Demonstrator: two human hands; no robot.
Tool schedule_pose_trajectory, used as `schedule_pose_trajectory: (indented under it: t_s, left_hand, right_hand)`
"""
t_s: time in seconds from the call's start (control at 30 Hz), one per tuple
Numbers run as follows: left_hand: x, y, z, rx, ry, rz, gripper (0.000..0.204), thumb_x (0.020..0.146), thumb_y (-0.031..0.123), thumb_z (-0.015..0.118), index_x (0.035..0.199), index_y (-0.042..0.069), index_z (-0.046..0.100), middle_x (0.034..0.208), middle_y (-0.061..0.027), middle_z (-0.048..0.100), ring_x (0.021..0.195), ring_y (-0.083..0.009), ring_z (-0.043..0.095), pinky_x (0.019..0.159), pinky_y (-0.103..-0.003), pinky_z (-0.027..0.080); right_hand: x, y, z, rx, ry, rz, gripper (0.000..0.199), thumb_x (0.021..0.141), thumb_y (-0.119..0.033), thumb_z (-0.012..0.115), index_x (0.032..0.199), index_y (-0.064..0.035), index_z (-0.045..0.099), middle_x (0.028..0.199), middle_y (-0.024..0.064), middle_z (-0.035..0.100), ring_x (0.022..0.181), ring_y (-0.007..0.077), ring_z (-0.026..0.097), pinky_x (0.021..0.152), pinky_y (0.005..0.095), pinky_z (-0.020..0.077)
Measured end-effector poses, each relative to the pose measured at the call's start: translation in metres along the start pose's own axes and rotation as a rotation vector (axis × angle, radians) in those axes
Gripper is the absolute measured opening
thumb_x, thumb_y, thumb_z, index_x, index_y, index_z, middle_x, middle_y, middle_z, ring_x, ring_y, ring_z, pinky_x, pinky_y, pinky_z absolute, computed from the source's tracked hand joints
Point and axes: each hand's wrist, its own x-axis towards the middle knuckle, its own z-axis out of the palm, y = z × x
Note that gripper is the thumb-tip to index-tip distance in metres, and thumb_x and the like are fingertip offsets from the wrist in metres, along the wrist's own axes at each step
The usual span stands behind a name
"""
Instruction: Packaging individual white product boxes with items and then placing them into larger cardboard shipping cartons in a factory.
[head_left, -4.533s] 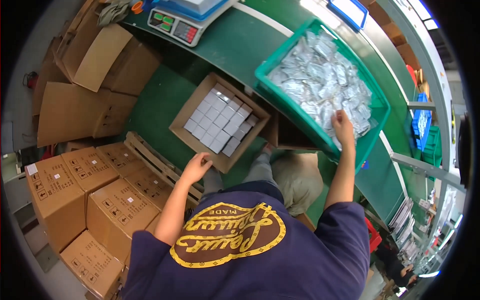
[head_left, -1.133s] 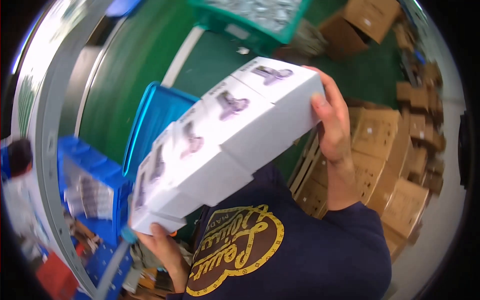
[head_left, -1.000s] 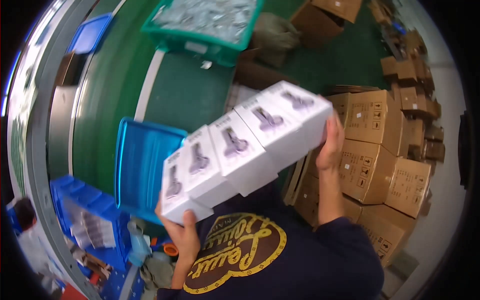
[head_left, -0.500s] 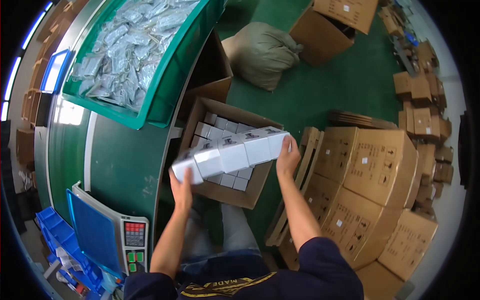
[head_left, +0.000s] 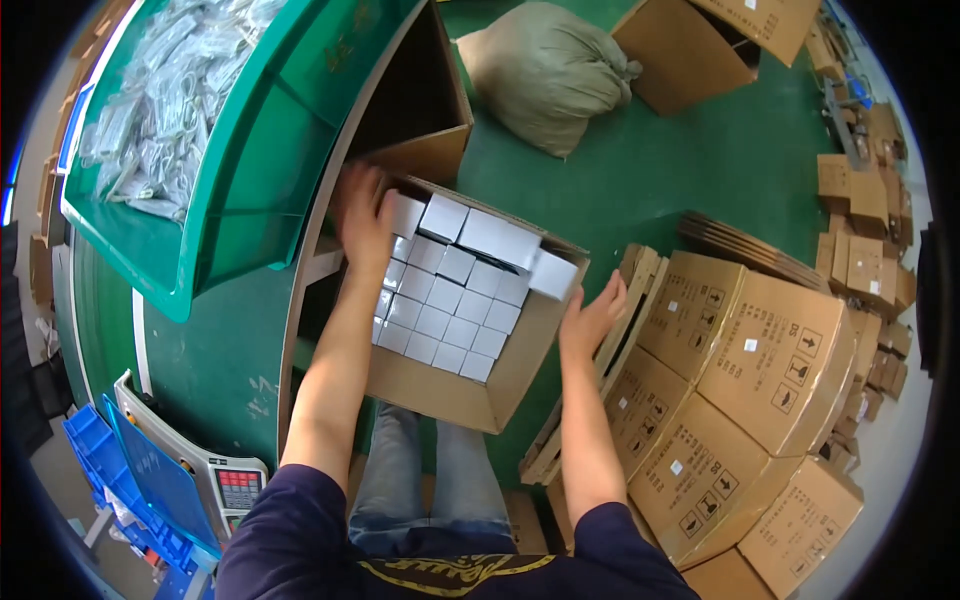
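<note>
An open brown carton [head_left: 430, 382] stands in front of my legs, packed with several rows of small white boxes [head_left: 432, 322]. Along its far side lies another line of white boxes [head_left: 498, 237], higher than the rest; its right-end box [head_left: 552, 274] sits askew at the carton's right wall. My left hand [head_left: 366, 222] is at the far left corner beside the left-end box, fingers stretched out and blurred; whether it touches the box I cannot tell. Just outside the right wall is my right hand [head_left: 592, 316], its fingers apart and nothing in them.
On the green workbench [head_left: 215, 365] at left are a green bin [head_left: 240, 150] of clear bagged items and a scale [head_left: 235, 488]. A second open carton [head_left: 425, 150] and a tied sack [head_left: 545, 75] lie beyond. Stacked sealed cartons [head_left: 775, 370] and a wooden pallet [head_left: 625, 300] flank the right.
The row of white boxes held between both hands has gone down into the carton's far side. Both hands have let go; the left moved up and away, the right slightly right.
</note>
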Motion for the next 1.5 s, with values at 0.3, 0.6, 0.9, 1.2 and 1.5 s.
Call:
schedule_pose_trajectory:
  t_s: [0.3, 0.6, 0.9, 1.2, 1.5]
  left_hand:
    - [-0.170, -0.049, -0.091, 0.092, -0.989, -0.196, 0.026, 0.087, 0.004, 0.056, 0.113, 0.002, 0.060, 0.109, -0.0194, 0.063, 0.103, -0.0367, 0.060, 0.091, -0.042, 0.048]
    - [-0.110, 0.017, -0.105, 0.012, -0.364, 0.011, 0.053, 0.085, 0.000, 0.052, 0.137, -0.004, 0.039, 0.142, -0.0283, 0.035, 0.129, -0.0442, 0.039, 0.107, -0.046, 0.035]
    - [-0.006, -0.144, 0.033, 0.571, -0.876, -0.172, 0.046, 0.079, 0.018, 0.063, 0.122, 0.002, 0.054, 0.112, -0.0255, 0.063, 0.107, -0.0404, 0.060, 0.098, -0.044, 0.045]
    - [-0.019, -0.053, -0.016, 0.393, -0.732, -0.236, 0.035, 0.084, 0.006, 0.057, 0.119, 0.001, 0.057, 0.106, -0.0208, 0.067, 0.100, -0.0310, 0.065, 0.089, -0.038, 0.049]
    - [0.019, 0.130, 0.032, 0.108, -0.954, -0.521, 0.033, 0.086, -0.004, 0.050, 0.118, -0.003, 0.057, 0.096, -0.0067, 0.067, 0.084, -0.0110, 0.063, 0.070, -0.025, 0.048]
  right_hand:
    - [-0.132, 0.042, -0.024, 0.281, -0.878, 0.469, 0.073, 0.087, -0.040, 0.063, 0.143, -0.0011, 0.036, 0.138, 0.0248, 0.048, 0.125, 0.0388, 0.049, 0.104, 0.0418, 0.0397]
    - [-0.113, 0.056, 0.024, 0.186, -0.906, 0.697, 0.054, 0.090, -0.040, 0.051, 0.129, -0.0038, 0.054, 0.102, 0.0180, 0.069, 0.082, 0.0307, 0.070, 0.065, 0.0394, 0.0576]
    - [-0.094, 0.090, 0.046, 0.098, -1.154, 0.400, 0.047, 0.088, -0.035, 0.047, 0.123, -0.0064, 0.057, 0.111, 0.0207, 0.066, 0.088, 0.0346, 0.069, 0.083, 0.0427, 0.0542]
    - [-0.044, 0.120, 0.010, 0.153, -1.323, 0.283, 0.044, 0.084, -0.028, 0.053, 0.109, 0.0074, 0.062, 0.101, 0.0316, 0.064, 0.098, 0.0434, 0.063, 0.089, 0.0482, 0.0501]
    - [0.087, 0.178, -0.051, 0.392, -1.101, 0.211, 0.029, 0.083, -0.021, 0.056, 0.093, 0.0059, 0.063, 0.082, 0.0271, 0.067, 0.083, 0.0408, 0.068, 0.074, 0.0481, 0.0536]
